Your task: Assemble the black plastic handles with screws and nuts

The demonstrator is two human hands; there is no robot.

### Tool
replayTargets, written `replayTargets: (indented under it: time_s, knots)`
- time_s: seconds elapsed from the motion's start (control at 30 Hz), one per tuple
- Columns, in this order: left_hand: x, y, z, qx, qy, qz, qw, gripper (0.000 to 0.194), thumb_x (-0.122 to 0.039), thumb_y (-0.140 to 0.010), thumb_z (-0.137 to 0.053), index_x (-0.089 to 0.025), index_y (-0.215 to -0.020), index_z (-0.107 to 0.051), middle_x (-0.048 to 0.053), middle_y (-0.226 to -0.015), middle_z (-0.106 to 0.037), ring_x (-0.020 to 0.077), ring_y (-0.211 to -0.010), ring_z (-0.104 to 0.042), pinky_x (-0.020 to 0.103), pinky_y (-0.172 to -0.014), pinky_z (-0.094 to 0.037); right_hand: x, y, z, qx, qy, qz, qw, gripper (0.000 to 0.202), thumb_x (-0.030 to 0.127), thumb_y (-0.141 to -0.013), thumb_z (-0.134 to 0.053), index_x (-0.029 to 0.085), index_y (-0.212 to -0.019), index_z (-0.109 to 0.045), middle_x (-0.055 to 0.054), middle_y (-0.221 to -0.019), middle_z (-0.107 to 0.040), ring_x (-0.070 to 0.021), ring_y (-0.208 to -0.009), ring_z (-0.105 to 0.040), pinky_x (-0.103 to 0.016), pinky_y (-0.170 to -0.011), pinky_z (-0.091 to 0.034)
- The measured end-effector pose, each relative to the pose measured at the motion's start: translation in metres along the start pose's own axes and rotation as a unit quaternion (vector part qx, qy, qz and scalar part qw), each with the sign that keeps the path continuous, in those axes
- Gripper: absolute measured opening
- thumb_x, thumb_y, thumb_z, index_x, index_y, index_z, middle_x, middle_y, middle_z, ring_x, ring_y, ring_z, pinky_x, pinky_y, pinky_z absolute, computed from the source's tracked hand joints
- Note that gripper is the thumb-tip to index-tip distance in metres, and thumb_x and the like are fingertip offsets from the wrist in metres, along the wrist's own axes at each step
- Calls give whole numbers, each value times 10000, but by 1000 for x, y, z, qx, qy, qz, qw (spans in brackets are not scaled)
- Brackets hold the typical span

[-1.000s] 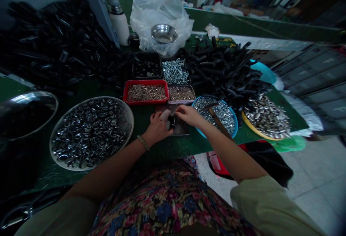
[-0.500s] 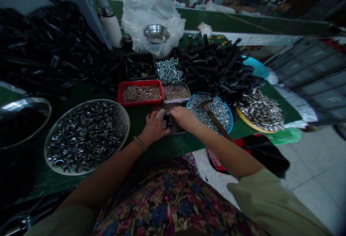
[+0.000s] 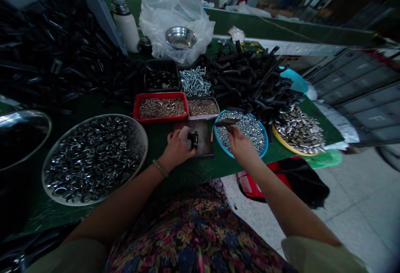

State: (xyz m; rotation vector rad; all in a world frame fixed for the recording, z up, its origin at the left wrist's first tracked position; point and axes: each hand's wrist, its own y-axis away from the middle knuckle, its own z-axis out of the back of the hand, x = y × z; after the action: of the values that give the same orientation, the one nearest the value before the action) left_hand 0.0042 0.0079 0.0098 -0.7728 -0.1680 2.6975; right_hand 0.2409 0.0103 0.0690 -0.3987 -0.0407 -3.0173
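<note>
My left hand is closed around a small black part, a clamp-like piece whose kind I cannot make out. It keeps the part over a flat metal plate at the bench's front, and a light wrap covers a finger. My right hand grips a hammer close to its head, above a blue basin of small shiny metal pieces. The palm and fingers hide most of the hammer's handle. A thin copper-coloured pin lies at the plate's right edge.
Behind the plate are a red tray of pins and a pale tray of small bits. A wide basin of metal rings stands left. Black parts are heaped behind, and a yellow basin holds metal sleeves at right.
My right hand has left the black part, moved right to the blue basin and taken hold of the hammer. My left hand still holds the black part over the plate.
</note>
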Motion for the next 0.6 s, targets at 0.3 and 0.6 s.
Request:
replayTargets:
  time_s: [0.3, 0.6]
  knots:
    - [1, 2, 0, 5, -45, -5, 999, 565, -340, -753, -618, -155, -1269, -481, 146, -1290, -545, 299, -1184, -487, 469, -1021, -319, 56, 2, 12, 65, -108, 117, 985, 325, 263, -978, -329, 159, -1233, -502, -137, -1125, -659, -237, -977, -652, -352, -829, -483]
    - [-5, -13, 14, 64, 30, -36, 997, 445, -311, -822, -517, -226, -1254, -577, 129, -1228, -598, 307, -1169, -512, 536, -1058, -306, -7, -13, -4, 46, 144, -115, 982, 409, 378, -1005, -245, 240, -1376, -346, -134, -1201, -564, -233, -941, -646, -325, -734, -492]
